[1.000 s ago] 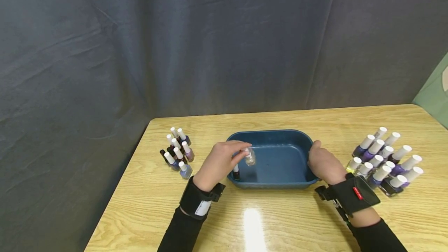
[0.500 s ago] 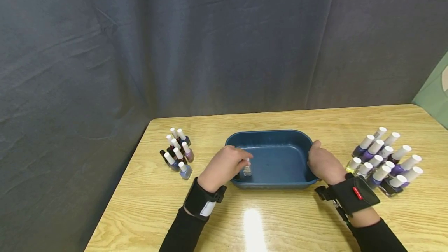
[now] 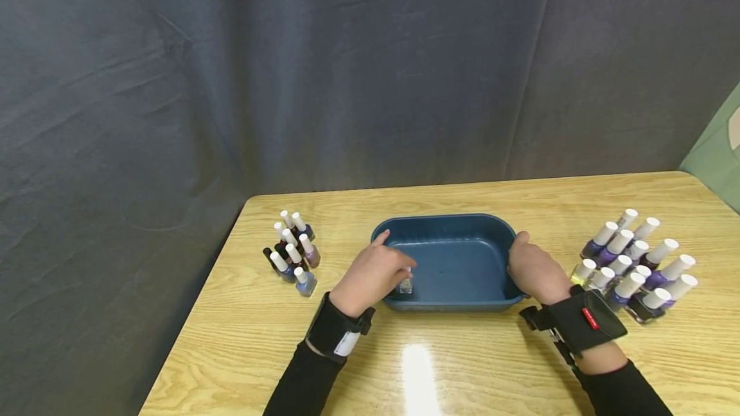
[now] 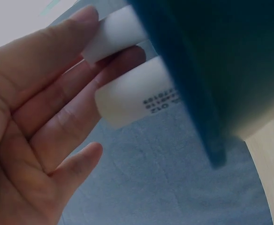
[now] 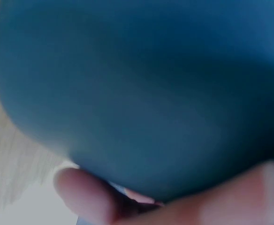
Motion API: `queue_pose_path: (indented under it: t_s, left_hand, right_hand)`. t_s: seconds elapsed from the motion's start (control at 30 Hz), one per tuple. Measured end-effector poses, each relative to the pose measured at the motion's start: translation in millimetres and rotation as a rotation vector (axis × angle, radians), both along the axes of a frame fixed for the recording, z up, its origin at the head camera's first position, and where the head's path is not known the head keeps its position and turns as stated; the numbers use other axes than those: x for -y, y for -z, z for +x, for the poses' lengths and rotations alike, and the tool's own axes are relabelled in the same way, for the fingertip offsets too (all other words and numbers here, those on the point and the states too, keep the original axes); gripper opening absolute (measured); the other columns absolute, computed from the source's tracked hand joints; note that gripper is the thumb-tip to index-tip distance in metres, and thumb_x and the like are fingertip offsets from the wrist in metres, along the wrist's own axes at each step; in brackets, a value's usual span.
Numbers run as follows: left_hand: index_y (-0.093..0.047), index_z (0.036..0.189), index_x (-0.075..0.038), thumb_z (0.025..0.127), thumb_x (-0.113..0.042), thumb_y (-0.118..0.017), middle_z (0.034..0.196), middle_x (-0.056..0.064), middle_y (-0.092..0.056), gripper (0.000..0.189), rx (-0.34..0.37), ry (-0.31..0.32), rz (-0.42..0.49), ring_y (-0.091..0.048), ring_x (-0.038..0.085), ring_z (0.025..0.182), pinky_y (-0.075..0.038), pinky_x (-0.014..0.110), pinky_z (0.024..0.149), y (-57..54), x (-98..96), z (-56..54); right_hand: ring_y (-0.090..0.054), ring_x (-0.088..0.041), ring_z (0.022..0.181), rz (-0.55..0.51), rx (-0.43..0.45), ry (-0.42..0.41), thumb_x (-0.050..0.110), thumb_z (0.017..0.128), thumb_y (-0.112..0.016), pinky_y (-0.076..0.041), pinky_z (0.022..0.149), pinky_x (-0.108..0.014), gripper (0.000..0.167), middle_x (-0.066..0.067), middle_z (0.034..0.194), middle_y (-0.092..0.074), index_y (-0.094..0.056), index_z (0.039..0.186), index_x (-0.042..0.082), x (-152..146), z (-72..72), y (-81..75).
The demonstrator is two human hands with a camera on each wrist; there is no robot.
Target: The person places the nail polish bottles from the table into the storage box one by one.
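My left hand is inside the left end of a dark blue plastic tub. Its thumb and fingertips pinch the white cap of a clear nail polish bottle, which stands at about floor level in the tub. Beside it, the left wrist view shows a second white cap with printed text; this bottle is hidden behind my hand in the head view. My right hand grips the tub's right end, with the thumb at the rim and fingers against the wall.
A cluster of nail polish bottles, mostly white-capped, stands on the wooden table at left. A larger group of purple, dark and yellow bottles stands close to my right wrist. A grey curtain hangs behind the table.
My left hand has lowered the clear bottle towards the tub's front left corner, turning it from tilted to upright. A finger now sticks up. The right hand has stayed on the tub.
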State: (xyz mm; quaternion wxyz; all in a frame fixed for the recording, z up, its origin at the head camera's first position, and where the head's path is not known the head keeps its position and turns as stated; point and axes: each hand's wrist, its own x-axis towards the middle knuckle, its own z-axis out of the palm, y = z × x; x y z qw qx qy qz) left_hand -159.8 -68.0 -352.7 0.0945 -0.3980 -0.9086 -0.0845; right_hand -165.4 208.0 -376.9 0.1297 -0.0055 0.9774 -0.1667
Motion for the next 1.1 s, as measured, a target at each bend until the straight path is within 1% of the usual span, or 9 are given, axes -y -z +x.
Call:
queue_pose_path:
  t_s: [0.17, 0.27, 0.47, 0.6, 0.87, 0.93, 0.97, 1.03, 1.1]
  left_hand:
    - [-0.071, 0.099, -0.018, 0.085, -0.018, -0.063, 0.091, -0.006, -0.071, 0.016, 0.02, 0.002, -0.02, -0.064, 0.007, 0.088, -0.011, 0.035, 0.115, 2.5, -1.1, -1.5]
    - [-0.071, 0.099, -0.017, 0.086, -0.017, -0.062, 0.092, -0.005, -0.07, 0.016, 0.05, 0.008, -0.024, -0.063, 0.008, 0.089, -0.011, 0.035, 0.115, 4.1, -1.1, -1.9]
    - [-0.071, 0.097, -0.016, 0.086, -0.015, -0.062, 0.09, -0.005, -0.07, 0.015, 0.096, 0.032, -0.026, -0.063, 0.007, 0.088, -0.015, 0.032, 0.115, 6.8, -1.5, -4.3]
    - [-0.072, 0.096, -0.016, 0.085, -0.015, -0.062, 0.089, -0.005, -0.07, 0.014, 0.094, 0.036, -0.032, -0.063, 0.007, 0.087, -0.016, 0.032, 0.114, 7.9, -2.1, -4.8]
    - [-0.072, 0.094, -0.018, 0.084, -0.016, -0.064, 0.086, -0.006, -0.07, 0.013, 0.077, 0.024, -0.054, -0.063, 0.007, 0.084, -0.016, 0.034, 0.114, 9.3, -3.6, -5.4]
    - [-0.072, 0.094, -0.017, 0.085, -0.016, -0.064, 0.087, -0.006, -0.07, 0.013, 0.074, 0.019, -0.057, -0.063, 0.007, 0.084, -0.021, 0.034, 0.113, 10.2, -4.0, -5.7]
    - [-0.072, 0.095, -0.017, 0.085, -0.016, -0.064, 0.087, -0.006, -0.07, 0.013, 0.073, 0.017, -0.057, -0.063, 0.007, 0.084, -0.027, 0.031, 0.11, 10.8, -4.1, -5.9]
    - [-0.072, 0.097, -0.016, 0.085, -0.015, -0.063, 0.09, -0.005, -0.07, 0.015, 0.083, 0.014, -0.055, -0.063, 0.008, 0.083, -0.038, 0.025, 0.1, 11.3, -4.2, -6.0]
    - [-0.071, 0.099, -0.016, 0.086, -0.015, -0.062, 0.091, -0.004, -0.07, 0.016, 0.093, 0.013, -0.054, -0.063, 0.008, 0.082, -0.044, 0.019, 0.087, 11.8, -4.0, -6.1]
  right_hand:
    - [-0.053, -0.023, 0.059, -0.004, 0.001, -0.001, -0.001, 0.089, -0.036, -0.041, 0.053, -0.033, 0.054, -0.019, 0.068, -0.054, -0.007, 0.124, -0.031, 0, 0.2, -0.1]
    - [-0.053, -0.023, 0.059, -0.003, -0.009, -0.009, -0.002, 0.089, -0.037, -0.042, 0.053, -0.033, 0.054, -0.019, 0.068, -0.054, -0.007, 0.124, -0.031, -1, 0.6, 0.1]
    - [-0.053, -0.023, 0.06, -0.002, -0.013, -0.01, -0.002, 0.088, -0.037, -0.043, 0.054, -0.034, 0.054, -0.02, 0.069, -0.054, -0.008, 0.123, -0.031, 0, 0.9, 0.4]
    - [-0.054, -0.023, 0.06, -0.002, -0.002, -0.001, -0.001, 0.089, -0.036, -0.043, 0.054, -0.034, 0.054, -0.021, 0.07, -0.055, -0.008, 0.124, -0.031, 0, -0.2, 0.6]
    - [-0.055, -0.023, 0.059, -0.002, 0.006, 0.01, 0.0, 0.09, -0.036, -0.043, 0.053, -0.033, 0.052, -0.021, 0.069, -0.055, -0.009, 0.123, -0.03, 0, -1.0, 0.1]
    - [-0.055, -0.023, 0.059, -0.002, 0.001, 0.007, 0.0, 0.09, -0.036, -0.043, 0.053, -0.033, 0.052, -0.021, 0.069, -0.054, -0.009, 0.122, -0.03, 0, -0.8, 0.1]
    - [-0.055, -0.023, 0.059, -0.003, 0.0, 0.007, -0.001, 0.09, -0.036, -0.043, 0.053, -0.034, 0.052, -0.021, 0.069, -0.054, -0.009, 0.122, -0.03, 0, -0.7, 0.1]
    - [-0.055, -0.023, 0.059, -0.002, -0.005, 0.004, -0.001, 0.09, -0.036, -0.043, 0.053, -0.034, 0.051, -0.021, 0.069, -0.054, -0.01, 0.122, -0.031, 0, -0.5, 0.3]
    - [-0.055, -0.023, 0.059, -0.001, -0.005, 0.003, -0.001, 0.09, -0.035, -0.043, 0.053, -0.034, 0.051, -0.021, 0.069, -0.055, -0.01, 0.122, -0.031, 0, -0.5, 0.2]
